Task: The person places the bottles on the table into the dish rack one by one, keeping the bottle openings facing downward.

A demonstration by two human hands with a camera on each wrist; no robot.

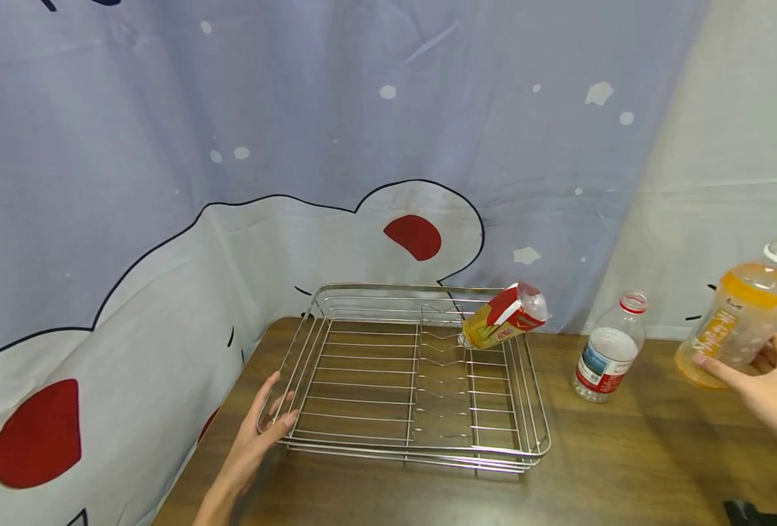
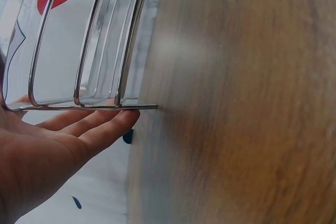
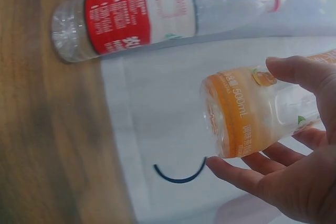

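Note:
In the head view, my left hand (image 1: 250,446) holds the near left corner of a wire dish rack (image 1: 421,449). The left wrist view shows straight fingers (image 2: 107,129) against the rack's metal side; the thumb is hidden there. At the right, my right hand (image 1: 772,380) grips a clear capless bottle with an orange label (image 1: 750,307), tilted with its neck to the right. Its base is raised off the table in the right wrist view. A capless bottle with a red and white label (image 1: 601,365) stands left of it. Another bottle, red and yellow (image 1: 503,315), leans in the rack's far right corner.
The rack stands on a brown wooden table (image 1: 599,475). A patterned cloth (image 1: 283,146) hangs behind the table and along its left side. Near the lower right edge lies a black object (image 1: 750,513), partly cut off.

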